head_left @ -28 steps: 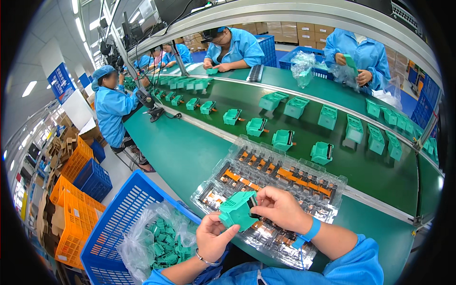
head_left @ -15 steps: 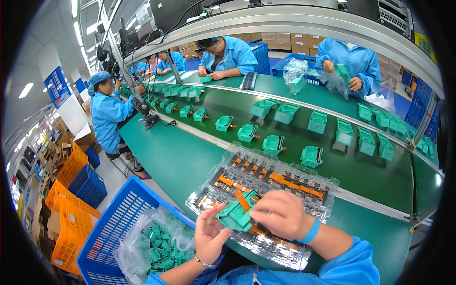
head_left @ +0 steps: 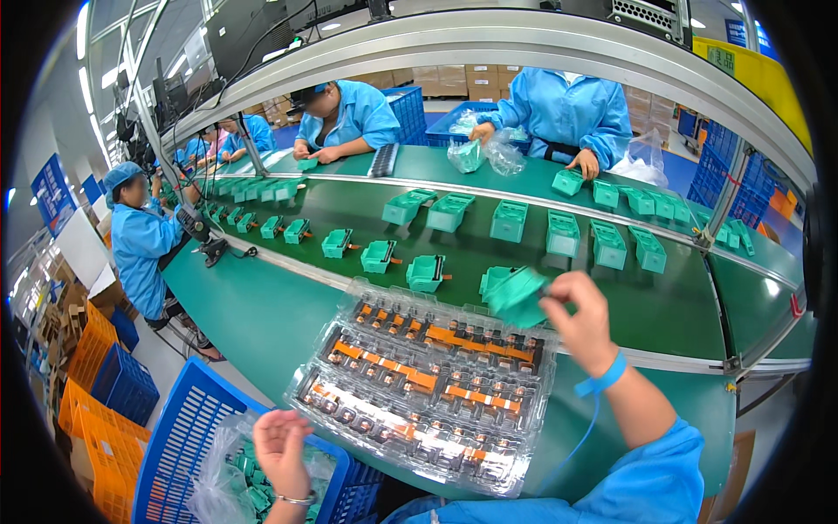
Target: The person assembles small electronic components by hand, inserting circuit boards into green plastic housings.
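Observation:
My right hand (head_left: pixel 580 316) pinches a green plastic housing (head_left: pixel 517 299) by its right end, held over the near edge of the conveyor belt. This piece is blurred and partly covers another green housing behind it. Empty and with loosely curled fingers, my left hand (head_left: pixel 284 444) hovers over the blue crate (head_left: pixel 179 430) beside the bench. Inside the crate, a clear bag holds many loose green parts (head_left: pixel 253 498). On the bench in front of me lies a clear plastic tray (head_left: pixel 428 384) of black parts with orange flat strips. A blue band circles my right wrist.
Green housings (head_left: pixel 425 272) stand in rows on the dark green belt (head_left: pixel 349 205). A metal rail (head_left: pixel 288 262) divides belt and bench, and a frame beam (head_left: pixel 419 48) crosses overhead. Co-workers in blue sit or stand around the line. Orange crates (head_left: pixel 100 437) stand on the floor at left.
My left hand has let go of the green housing and moved left over the crate. My right hand has carried the housing forward to the belt. The whole view has shifted right.

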Tool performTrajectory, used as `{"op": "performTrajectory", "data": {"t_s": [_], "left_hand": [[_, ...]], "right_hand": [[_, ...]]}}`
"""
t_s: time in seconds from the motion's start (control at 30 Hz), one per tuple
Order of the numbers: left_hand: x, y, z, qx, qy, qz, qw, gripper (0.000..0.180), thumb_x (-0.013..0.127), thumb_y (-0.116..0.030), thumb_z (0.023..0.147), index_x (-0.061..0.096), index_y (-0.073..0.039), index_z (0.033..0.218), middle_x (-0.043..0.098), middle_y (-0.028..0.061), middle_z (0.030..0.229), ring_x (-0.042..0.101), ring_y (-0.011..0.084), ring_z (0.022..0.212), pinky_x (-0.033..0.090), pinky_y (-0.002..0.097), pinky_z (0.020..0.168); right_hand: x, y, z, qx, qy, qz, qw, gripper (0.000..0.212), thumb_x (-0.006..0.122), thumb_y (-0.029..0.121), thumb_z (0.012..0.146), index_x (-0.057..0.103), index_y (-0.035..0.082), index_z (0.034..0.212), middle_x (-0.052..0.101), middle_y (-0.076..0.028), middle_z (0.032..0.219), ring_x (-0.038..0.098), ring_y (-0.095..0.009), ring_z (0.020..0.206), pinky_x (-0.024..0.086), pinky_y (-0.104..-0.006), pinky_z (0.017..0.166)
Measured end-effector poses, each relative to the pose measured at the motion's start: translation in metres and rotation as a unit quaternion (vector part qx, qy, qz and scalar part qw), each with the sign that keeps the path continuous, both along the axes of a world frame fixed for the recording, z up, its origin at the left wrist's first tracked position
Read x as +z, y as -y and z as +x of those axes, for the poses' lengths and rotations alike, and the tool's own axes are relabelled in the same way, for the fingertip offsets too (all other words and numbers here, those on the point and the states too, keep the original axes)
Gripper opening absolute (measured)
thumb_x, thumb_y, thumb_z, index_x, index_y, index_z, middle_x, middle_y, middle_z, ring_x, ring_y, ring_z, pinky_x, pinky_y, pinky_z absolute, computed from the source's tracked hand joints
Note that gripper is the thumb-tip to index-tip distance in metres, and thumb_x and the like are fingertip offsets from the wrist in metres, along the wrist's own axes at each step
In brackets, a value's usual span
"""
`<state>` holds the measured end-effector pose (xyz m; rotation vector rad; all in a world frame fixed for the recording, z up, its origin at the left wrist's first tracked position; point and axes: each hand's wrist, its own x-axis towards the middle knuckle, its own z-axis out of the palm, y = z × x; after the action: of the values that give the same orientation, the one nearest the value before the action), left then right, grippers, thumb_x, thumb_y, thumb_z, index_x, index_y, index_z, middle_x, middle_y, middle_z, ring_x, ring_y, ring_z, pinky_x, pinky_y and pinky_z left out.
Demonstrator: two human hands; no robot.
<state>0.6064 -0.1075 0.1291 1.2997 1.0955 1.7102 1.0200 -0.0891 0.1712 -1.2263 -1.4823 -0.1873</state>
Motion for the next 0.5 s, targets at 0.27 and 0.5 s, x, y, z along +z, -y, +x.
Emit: {"op": "performTrajectory", "data": {"t_s": [0.27, 0.5], "left_hand": [[-0.109, 0.046, -0.190, 0.152, -0.120, -0.220, 0.956, 0.024, 0.057, -0.001, 0.082, 0.053, -0.002, 0.105, 0.061, 0.0078, 0.094, 0.061, 0.0144, 0.078, 0.053, 0.0263, 0.062], [-0.170, 0.129, -0.275, 0.106, -0.281, -0.519, 0.801, 0.040, 0.066, -0.020, 0.078, 0.058, 0.000, 0.111, 0.065, 0.0120, 0.098, 0.063, 0.0225, 0.087, 0.053, 0.0338, 0.072]], "right_hand": [[-0.078, -0.043, 0.094, -0.006, -0.464, -0.317, 0.827, 0.018, 0.069, 0.011, 0.074, 0.055, 0.003, 0.082, 0.054, -0.004, 0.073, 0.055, -0.014, 0.059, 0.053, -0.0305, 0.048], [-0.120, -0.048, 0.145, 0.005, -0.405, -0.391, 0.826, 0.021, 0.065, 0.024, 0.079, 0.058, 0.006, 0.086, 0.056, -0.004, 0.079, 0.054, -0.015, 0.063, 0.050, -0.0290, 0.051]]}}
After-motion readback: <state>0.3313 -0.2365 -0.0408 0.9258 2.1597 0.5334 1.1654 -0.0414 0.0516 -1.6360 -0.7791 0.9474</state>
